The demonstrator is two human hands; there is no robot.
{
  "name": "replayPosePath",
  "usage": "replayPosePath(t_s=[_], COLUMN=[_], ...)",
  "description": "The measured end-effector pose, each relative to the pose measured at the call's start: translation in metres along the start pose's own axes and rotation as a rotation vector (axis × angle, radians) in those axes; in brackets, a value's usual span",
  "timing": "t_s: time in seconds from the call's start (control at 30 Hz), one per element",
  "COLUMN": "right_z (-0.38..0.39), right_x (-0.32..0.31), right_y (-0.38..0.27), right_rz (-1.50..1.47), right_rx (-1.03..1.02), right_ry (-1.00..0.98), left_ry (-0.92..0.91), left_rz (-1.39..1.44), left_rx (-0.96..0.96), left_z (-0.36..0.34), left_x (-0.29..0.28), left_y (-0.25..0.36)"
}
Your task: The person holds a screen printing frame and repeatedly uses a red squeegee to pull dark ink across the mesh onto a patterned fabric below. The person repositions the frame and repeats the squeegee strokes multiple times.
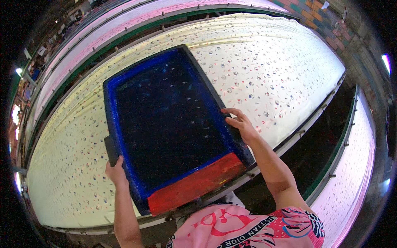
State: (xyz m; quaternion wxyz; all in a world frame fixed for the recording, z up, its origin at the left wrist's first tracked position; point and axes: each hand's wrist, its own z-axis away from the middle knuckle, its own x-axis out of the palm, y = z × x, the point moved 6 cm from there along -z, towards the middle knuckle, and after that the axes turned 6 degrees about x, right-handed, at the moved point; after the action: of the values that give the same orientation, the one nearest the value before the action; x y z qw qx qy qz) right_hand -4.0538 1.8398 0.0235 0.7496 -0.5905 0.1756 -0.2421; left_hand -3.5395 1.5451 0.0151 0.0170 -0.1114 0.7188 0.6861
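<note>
So, lines run largest to smallest.
Table: long printing table [82, 194] covered in pale cream cloth with small scattered red and blue motifs [269, 70], running across the whole view; more long tables lie beyond it and at right.
Screen: large rectangular printing screen with a blue-stained frame and dark mesh [165, 120], lying flat on the cloth, near end at the person's edge of the table.
Screen look: mesh near black with tiny pale specks; frame wet-looking blue; broad red band [194, 186] across the near end.
Risk, shift: likely the frame slides while pressed on the cloth, smearing or misaligning the motifs, since only two hands steady it.
Risk, ink: probably wet colour on the frame edge transfers to fingers, then to clean cloth.
Risk, tilt: lifting one side first could drag the mesh across the print.
Right hand: right hand [240, 126] spread, fingers laid over the right frame edge, pressing more than gripping.
Left hand: left hand [116, 171] curled around the left frame edge near the lower corner, thumb up.
</note>
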Motion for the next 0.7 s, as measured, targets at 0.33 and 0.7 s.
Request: replayPosePath(t_s=[0.33,0.7], right_z=[0.001,-0.006], right_x=[-0.161,-0.218], right_y=[-0.011,-0.005], right_rz=[-0.234,-0.248], right_rx=[-0.057,-0.042], right_ry=[0.047,0.026], left_ry=[-0.028,-0.039], left_rz=[-0.062,-0.183], left_rx=[0.029,0.076], left_z=[0.104,0.138], left_x=[0.133,0.182], left_y=[0.014,0.040])
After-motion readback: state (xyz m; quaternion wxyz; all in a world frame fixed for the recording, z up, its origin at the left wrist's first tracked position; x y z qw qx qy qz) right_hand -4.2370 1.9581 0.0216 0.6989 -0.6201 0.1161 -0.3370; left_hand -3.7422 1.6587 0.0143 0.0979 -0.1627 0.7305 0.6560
